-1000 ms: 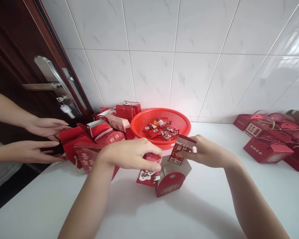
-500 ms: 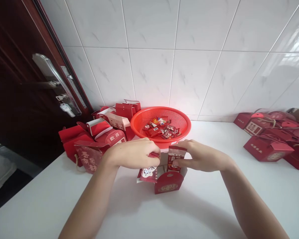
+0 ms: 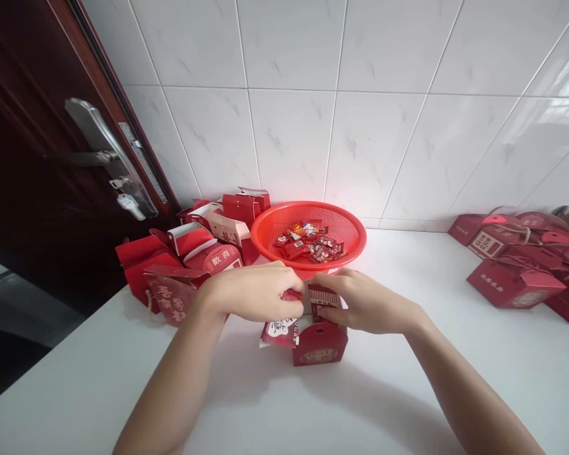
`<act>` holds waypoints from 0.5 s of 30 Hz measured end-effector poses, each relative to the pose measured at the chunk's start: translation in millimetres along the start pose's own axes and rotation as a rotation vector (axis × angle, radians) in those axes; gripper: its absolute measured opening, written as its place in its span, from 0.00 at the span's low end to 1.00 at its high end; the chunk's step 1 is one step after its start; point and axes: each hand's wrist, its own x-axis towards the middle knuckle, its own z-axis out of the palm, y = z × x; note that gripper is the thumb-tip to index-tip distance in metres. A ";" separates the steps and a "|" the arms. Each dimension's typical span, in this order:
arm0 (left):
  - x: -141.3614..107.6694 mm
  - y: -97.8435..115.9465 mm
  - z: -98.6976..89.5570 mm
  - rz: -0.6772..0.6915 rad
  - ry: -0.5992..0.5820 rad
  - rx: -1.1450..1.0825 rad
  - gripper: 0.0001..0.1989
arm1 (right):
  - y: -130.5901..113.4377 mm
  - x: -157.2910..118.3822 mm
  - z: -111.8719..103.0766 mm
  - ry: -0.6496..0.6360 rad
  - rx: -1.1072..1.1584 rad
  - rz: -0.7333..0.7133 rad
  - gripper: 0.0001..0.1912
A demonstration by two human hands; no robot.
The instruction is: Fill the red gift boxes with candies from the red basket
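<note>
Bright, diffuse light, glare on upper-R tiles (image 3: 566, 114), soft shadows on tabletop (image 3: 379, 404), door (image 3: 19, 208) v. dark, edges stretched.

Door (image 3: 23, 95): qty. 1, dk. red-brown, panelled, far l.; lower part in deep shadow. Lock plate (image 3: 91, 126): silver-col. metal, long, mtd. on door, slanted in view. Lever handle (image 3: 78, 158): metal, dim, pointing l. from plate. Keys (image 3: 130, 205): hanging at plate below lever; pale, fine detail n/a. Metal strip (image 3: 142, 161): narrow, along door edge, r. of plate. Wall (image 3: 289, 139): glossy wht. tiles, faint grey veining, lt. joints; runs from door to r. edge of view. Light patch (image 3: 564, 104): bright, barred, on upper r. tiles. Tabletop (image 3: 246, 411): wht., smooth, back edge against wall.
</note>
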 end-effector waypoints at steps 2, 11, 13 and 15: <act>-0.2 -1.3 -0.5 0.007 -0.017 -0.057 0.11 | 3.4 0.0 1.1 -0.041 -0.067 0.066 0.08; -1.2 1.4 -2.6 0.022 -0.028 -0.062 0.09 | 3.6 4.4 8.2 0.017 0.116 0.037 0.06; -1.5 3.0 -3.0 0.015 -0.034 -0.080 0.09 | 4.0 5.6 10.1 0.049 0.027 0.095 0.06; -1.7 3.2 -2.7 0.009 -0.030 -0.107 0.09 | 4.1 6.2 10.6 0.065 -0.057 0.138 0.09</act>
